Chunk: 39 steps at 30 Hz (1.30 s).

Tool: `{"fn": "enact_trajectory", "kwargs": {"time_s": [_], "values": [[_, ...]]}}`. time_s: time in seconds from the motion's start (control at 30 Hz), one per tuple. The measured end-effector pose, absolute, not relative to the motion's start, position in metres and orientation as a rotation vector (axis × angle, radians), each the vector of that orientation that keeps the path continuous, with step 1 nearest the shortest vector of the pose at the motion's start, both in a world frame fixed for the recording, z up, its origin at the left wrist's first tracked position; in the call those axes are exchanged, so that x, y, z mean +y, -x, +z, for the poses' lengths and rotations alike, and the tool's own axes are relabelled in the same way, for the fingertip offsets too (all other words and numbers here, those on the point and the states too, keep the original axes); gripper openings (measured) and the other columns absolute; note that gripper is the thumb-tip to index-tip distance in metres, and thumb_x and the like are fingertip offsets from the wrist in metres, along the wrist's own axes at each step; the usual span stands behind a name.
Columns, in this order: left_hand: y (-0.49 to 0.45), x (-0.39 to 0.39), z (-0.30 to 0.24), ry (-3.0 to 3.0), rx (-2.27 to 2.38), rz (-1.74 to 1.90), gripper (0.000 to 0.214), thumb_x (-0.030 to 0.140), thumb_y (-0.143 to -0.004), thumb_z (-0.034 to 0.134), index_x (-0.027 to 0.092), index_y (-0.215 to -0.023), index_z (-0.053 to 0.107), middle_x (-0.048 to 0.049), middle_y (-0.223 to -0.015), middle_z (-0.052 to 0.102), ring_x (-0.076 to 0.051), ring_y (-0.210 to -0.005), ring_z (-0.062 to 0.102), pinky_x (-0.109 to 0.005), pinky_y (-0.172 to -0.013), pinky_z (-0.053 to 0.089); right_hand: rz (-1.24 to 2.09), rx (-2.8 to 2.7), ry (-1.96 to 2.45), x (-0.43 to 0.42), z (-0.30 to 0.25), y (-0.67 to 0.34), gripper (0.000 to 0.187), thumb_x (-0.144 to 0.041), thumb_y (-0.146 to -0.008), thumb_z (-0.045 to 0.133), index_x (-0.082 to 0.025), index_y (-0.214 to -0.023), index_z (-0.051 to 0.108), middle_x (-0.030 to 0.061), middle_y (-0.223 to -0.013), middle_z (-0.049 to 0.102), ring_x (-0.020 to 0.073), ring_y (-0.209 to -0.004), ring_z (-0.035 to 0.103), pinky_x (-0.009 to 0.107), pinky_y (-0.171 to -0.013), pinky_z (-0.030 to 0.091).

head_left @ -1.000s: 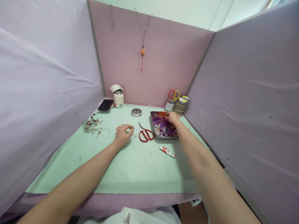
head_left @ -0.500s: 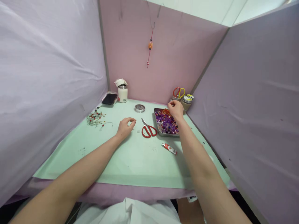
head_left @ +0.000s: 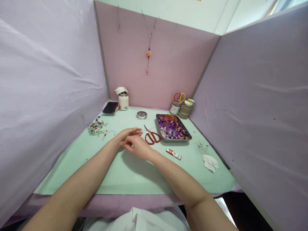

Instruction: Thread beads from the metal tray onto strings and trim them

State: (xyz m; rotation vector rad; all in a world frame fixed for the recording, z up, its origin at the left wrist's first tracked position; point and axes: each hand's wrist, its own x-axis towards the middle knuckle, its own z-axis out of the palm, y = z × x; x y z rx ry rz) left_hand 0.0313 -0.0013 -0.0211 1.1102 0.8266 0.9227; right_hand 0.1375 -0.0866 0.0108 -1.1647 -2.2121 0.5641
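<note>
My left hand (head_left: pixel 130 132) is over the middle of the table, fingers stretched out to the right. A thin thread (head_left: pixel 152 128) runs from near its fingertips, past the scissors, toward the tray. My right hand (head_left: pixel 137 147) is crossed over beside the left palm and wrist, fingers closed; whatever it pinches is hidden. Just right of both hands lie red-handled scissors (head_left: pixel 152 138) with the blades pointing away. Farther right stands a metal tray (head_left: pixel 176 140) of purple, clear and dark beads (head_left: pixel 172 128), with orange-red thread (head_left: pixel 170 117) at its back.
A lighter (head_left: pixel 173 154) lies in front of the tray, a white crumpled cloth (head_left: pixel 210 163) at right. Behind are a round tin (head_left: pixel 141 115), a white bottle (head_left: pixel 123 102), a phone (head_left: pixel 110 107), a can with scissors (head_left: pixel 175 108) and a jar (head_left: pixel 184 110). Beaded strands (head_left: pixel 97 127) lie left.
My right hand has left the back of the tray and come over to the left hand. The left hand's fingers have straightened. A thin thread now shows across the scissors.
</note>
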Motion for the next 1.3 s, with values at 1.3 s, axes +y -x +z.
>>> {"fn": "enact_trajectory", "kwargs": {"time_s": [1.3], "values": [[0.029, 0.044, -0.011, -0.325, 0.774, 1.546, 0.023, -0.007, -0.08, 0.042, 0.008, -0.081, 0.059, -0.0073, -0.071, 0.063, -0.007, -0.061, 0.061, -0.013, -0.058, 0.051, 0.904, -0.245, 0.192, -0.05, 0.015, -0.336, 0.017, -0.006, -0.081, 0.053, -0.02, -0.079, 0.06, -0.0096, -0.073, 0.066, 0.0004, -0.068, 0.063, 0.012, -0.057, 0.047]]}}
